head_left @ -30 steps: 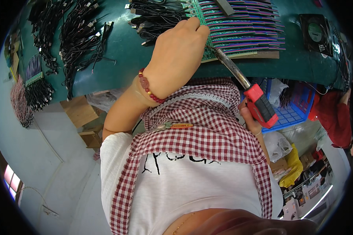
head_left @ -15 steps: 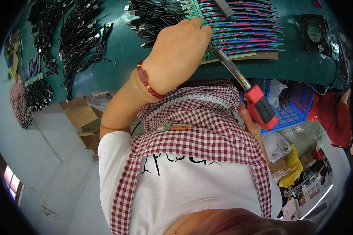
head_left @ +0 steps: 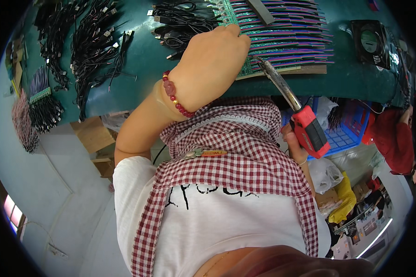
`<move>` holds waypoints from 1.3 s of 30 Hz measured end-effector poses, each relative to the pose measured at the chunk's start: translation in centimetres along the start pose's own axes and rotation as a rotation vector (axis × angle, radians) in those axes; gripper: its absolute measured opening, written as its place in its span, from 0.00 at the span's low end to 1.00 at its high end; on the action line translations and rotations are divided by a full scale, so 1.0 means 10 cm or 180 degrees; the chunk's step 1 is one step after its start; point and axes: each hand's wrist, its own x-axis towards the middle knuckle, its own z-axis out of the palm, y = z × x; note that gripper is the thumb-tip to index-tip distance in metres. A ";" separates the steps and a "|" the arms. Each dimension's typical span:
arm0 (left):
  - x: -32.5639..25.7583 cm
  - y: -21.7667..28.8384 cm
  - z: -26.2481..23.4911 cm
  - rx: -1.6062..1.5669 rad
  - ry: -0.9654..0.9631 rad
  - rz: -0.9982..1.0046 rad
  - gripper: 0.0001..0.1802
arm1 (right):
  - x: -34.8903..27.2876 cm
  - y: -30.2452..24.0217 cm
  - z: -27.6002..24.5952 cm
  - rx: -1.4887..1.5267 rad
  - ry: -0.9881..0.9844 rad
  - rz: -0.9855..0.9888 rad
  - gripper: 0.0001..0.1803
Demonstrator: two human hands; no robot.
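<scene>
My left hand (head_left: 219, 57) is bent over the near left edge of the green circuit boards (head_left: 229, 13), its fingers curled down and closed. What they hold, if anything, is hidden beneath the hand. My right hand (head_left: 295, 144) is wrapped round the red and black handle of a soldering iron (head_left: 284, 87). The iron's dark bent tip points up and left, close to the boards' near edge beside my left fingers. Red, blue and black wires (head_left: 300, 45) fan out from the boards to the right. Black USB cables (head_left: 182, 25) lie left of the boards.
A grey metal bar (head_left: 260, 11) rests across the boards. More black cable bundles (head_left: 94, 46) lie on the green table at left. At the right stands a black device with a round dial (head_left: 370, 42). Below the edge is a blue crate (head_left: 344, 142); another person's red sleeve (head_left: 390, 143) shows far right.
The soldering iron has drawn back slightly to the right and toward me, its tip now farther from my left fingers. My left hand has barely shifted.
</scene>
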 end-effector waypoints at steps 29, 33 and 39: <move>-0.73 -0.28 -0.33 0.0820 0.1284 -0.0986 0.13 | 0.81 -0.47 0.15 0.2334 0.0493 -0.0630 0.23; -1.45 -0.87 -0.45 0.1380 0.0538 -0.1359 0.14 | 0.90 -0.46 0.11 0.2141 0.0414 -0.0588 0.20; -1.60 -1.09 -0.41 -0.0443 0.0904 -0.1523 0.15 | 0.95 -0.60 0.20 0.2352 0.0330 -0.0708 0.20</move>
